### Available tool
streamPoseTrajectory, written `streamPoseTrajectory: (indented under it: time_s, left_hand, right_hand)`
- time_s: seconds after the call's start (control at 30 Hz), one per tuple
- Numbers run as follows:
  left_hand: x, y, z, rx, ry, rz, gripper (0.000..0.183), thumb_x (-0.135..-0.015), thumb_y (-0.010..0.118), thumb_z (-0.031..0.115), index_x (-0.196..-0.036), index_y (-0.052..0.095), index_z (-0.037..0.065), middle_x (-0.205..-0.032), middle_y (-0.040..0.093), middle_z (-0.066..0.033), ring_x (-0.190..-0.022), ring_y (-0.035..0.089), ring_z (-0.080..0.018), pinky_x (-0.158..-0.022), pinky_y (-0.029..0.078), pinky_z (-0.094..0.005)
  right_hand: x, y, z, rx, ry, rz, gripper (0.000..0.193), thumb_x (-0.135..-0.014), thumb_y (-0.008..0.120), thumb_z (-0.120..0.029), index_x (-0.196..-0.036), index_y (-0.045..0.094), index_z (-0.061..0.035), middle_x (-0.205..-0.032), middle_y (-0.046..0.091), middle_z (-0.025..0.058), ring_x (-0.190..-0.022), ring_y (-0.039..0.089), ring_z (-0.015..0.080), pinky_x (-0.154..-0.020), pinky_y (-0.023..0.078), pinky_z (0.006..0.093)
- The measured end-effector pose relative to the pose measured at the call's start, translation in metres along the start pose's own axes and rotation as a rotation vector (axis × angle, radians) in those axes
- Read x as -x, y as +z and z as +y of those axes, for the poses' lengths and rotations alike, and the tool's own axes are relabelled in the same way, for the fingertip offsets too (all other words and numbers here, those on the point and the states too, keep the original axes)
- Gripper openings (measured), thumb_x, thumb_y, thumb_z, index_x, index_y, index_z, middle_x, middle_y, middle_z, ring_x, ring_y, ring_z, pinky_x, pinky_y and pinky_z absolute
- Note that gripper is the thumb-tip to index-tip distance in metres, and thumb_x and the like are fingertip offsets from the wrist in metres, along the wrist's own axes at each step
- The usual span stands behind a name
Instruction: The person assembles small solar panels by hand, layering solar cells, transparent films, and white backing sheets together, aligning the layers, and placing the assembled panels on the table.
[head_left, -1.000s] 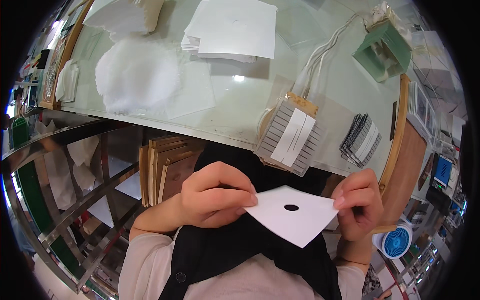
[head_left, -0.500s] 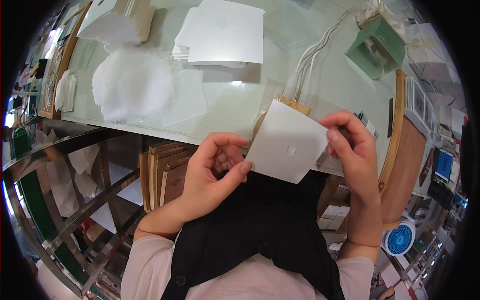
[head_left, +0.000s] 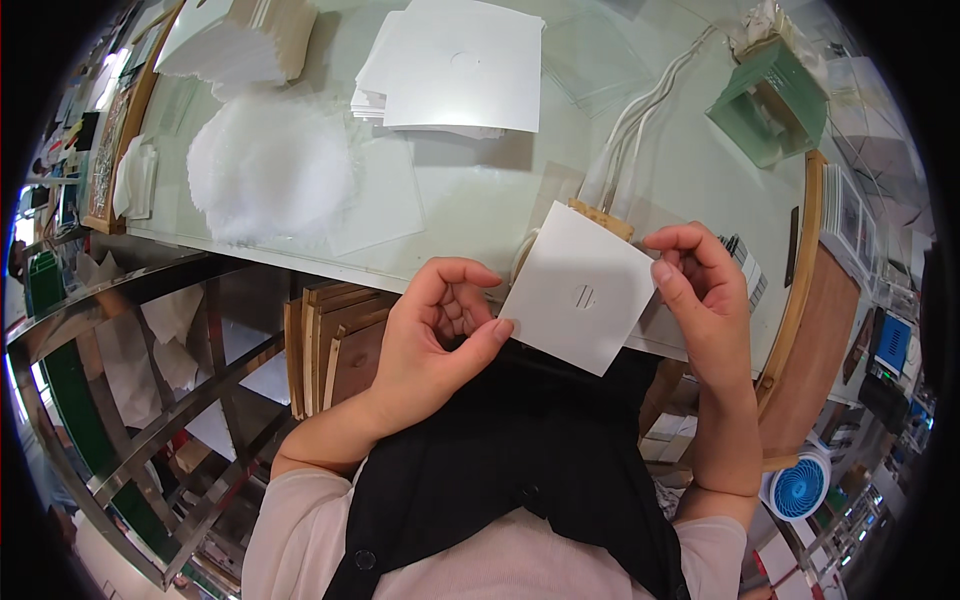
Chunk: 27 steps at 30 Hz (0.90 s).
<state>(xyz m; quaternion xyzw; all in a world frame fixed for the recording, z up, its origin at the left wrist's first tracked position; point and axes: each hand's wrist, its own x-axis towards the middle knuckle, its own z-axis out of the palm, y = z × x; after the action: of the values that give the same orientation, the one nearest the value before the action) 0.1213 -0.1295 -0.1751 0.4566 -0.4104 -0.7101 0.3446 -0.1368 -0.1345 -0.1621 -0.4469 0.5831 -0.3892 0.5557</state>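
Note:
Between my hands, above the table's near edge, is a thin square white card (head_left: pixel 575 330), tilted, with a small round mark and slits near its middle. My right hand (head_left: pixel 708 285) pinches the card's right corner between thumb and curled fingers. At the left corner, the thumb of my left hand (head_left: pixel 440 315) presses against the card's edge, its other fingers curled in. Partly covered by the card, a yellowish block (head_left: pixel 603 218) with white cables (head_left: pixel 632 120) sits on the table.
On the pale glass-topped table (head_left: pixel 470 215) lie a pile of white cards (head_left: pixel 465 70), thin white sheets (head_left: pixel 265 165) and a tall stack (head_left: pixel 240 40). A green open box (head_left: pixel 765 105) stands far right. Wooden boards (head_left: pixel 325 345) lean below, beside a metal rack (head_left: pixel 180 400); a blue fan (head_left: pixel 800 487) is lower right.
The card's face has turned slightly, so its round mark shows more plainly. My left hand has shifted a little to the right; the right hand has barely moved.

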Motion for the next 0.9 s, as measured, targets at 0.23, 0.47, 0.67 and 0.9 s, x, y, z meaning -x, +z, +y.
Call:
streamPoseTrajectory:
  time_s: [0.23, 0.47, 0.67, 0.9]
  left_hand:
    - [0.0, 0.0, -0.009, -0.043, 0.092, 0.021, 0.028, -0.081, 0.068, -0.002, -0.105, 0.055, 0.005, -0.079, 0.05, 0.0035, -0.069, 0.046, -0.0025, -0.061, 0.037, -0.0167]
    - [-0.009, -0.01, -0.008, -0.578, 0.469, -0.036, 0.019, -0.073, 0.069, -0.007, -0.088, 0.068, 0.004, -0.084, 0.054, -0.0049, -0.068, 0.052, -0.0127, -0.062, 0.043, -0.0243]
    - [-0.028, -0.024, -0.009, -1.066, 1.242, -0.108, 0.029, -0.064, 0.073, -0.003, -0.092, 0.069, 0.004, -0.095, 0.065, -0.0116, -0.085, 0.064, -0.0252, -0.067, 0.051, -0.0312]
    - [-0.016, -0.025, 0.013, -0.97, 1.262, -0.173, 0.019, -0.076, 0.069, -0.001, -0.094, 0.065, 0.001, -0.092, 0.066, -0.0137, -0.079, 0.067, -0.0239, -0.069, 0.053, -0.0325]
  right_hand:
    - [0.0, -0.002, 0.006, 0.132, -0.1, 0.0, 0.01, -0.09, 0.056, -0.004, -0.1, 0.057, -0.0006, -0.089, 0.048, -0.0023, -0.077, 0.043, 0.0051, -0.071, 0.035, 0.0186]
    - [0.001, -0.006, -0.004, 0.509, -0.316, -0.028, 0.012, -0.085, 0.056, 0.003, -0.094, 0.059, -0.0036, -0.092, 0.049, 0.0044, -0.079, 0.049, 0.0117, -0.069, 0.039, 0.0227]
    - [-0.008, -0.011, 0.004, 0.962, -0.804, -0.028, 0.03, -0.067, 0.06, 0.013, -0.093, 0.06, -0.0032, -0.1, 0.056, 0.0113, -0.089, 0.056, 0.0248, -0.07, 0.046, 0.0293]
    - [-0.005, -0.01, -0.021, 0.411, -0.726, -0.106, 0.021, -0.076, 0.063, 0.006, -0.094, 0.059, -0.0032, -0.102, 0.059, 0.0128, -0.089, 0.059, 0.0238, -0.077, 0.047, 0.0316]
